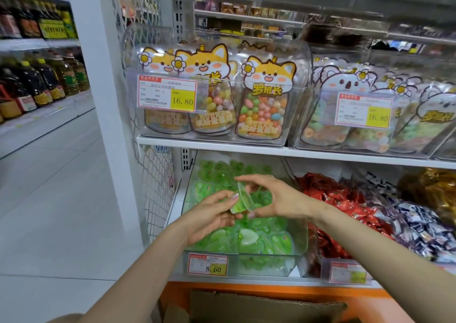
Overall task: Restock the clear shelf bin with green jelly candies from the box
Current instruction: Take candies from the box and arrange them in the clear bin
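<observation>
Both hands are up over the clear bin [271, 255] on the low shelf [246, 279], in the middle of the view. They hold 1 jelly candy [243, 200] btwn them, just above the pile. The left hand [209, 215] has its fingers curled & pinches the green end of the candy w/ thumb and fingertips. The right hand [280, 199] pinches the clear wide end, pointer finger on top & thumb under it. So both grips are tight on the same candy, not loose. The candy is tipped on its side. Under the hands the bin is full of more green jelly candies [249, 239], piled from the near wall to the far back. A price tag [208, 264] w/ 8.60 on it sticks on the bin's near front, left side. The box [266, 306] is brown cardboard, near the bottom edge, below the shelf, w/ an orange base [370, 295] behind it. Right of the clear bin is a bin of red candy packs [340, 199], & farther right are blue-and-white packs [417, 226]. On the top shelf [222, 144], clear bins hold fox bags [266, 93] of colorful beans & koala bags [345, 86] to the right. Far left, across the white floor [49, 199], are oil bottles [42, 81] on other shelves.
</observation>
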Action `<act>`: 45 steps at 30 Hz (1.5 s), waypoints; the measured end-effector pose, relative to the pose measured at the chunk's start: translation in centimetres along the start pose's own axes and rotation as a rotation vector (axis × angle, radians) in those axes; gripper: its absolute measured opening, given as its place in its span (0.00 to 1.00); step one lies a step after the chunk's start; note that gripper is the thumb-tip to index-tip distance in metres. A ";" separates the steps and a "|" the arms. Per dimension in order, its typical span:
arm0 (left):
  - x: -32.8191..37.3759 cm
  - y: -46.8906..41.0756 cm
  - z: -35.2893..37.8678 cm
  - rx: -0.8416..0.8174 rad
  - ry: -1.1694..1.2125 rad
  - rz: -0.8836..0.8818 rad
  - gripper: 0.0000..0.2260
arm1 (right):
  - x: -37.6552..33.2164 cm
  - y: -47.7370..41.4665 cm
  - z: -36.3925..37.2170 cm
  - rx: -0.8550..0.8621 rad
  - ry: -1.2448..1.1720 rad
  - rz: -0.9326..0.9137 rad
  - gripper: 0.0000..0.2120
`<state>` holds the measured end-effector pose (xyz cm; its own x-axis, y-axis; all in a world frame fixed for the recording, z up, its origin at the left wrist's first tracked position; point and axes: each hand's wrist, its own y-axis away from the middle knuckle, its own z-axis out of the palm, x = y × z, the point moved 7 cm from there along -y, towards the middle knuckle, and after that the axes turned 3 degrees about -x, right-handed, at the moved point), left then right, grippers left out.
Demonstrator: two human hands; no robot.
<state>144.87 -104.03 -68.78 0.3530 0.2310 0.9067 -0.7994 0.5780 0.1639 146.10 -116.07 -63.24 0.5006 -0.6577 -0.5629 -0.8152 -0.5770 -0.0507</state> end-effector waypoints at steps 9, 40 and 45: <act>2.2 0.5 -2.5 0.401 -1.259 0.247 0.24 | 2.0 -2.2 -2.4 0.237 0.202 0.233 0.31; 0.7 0.6 -3.0 0.445 -0.194 0.064 0.10 | 3.2 -1.3 -3.5 0.171 0.084 0.257 0.19; -0.3 0.0 -0.8 0.302 0.028 -0.137 0.14 | 1.8 0.9 -1.2 0.126 -0.246 0.175 0.23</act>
<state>145.18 -103.51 -69.32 0.4770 0.1911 0.8579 -0.8501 0.3483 0.3951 146.64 -118.32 -63.28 0.2763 -0.5961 -0.7539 -0.9202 -0.3905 -0.0285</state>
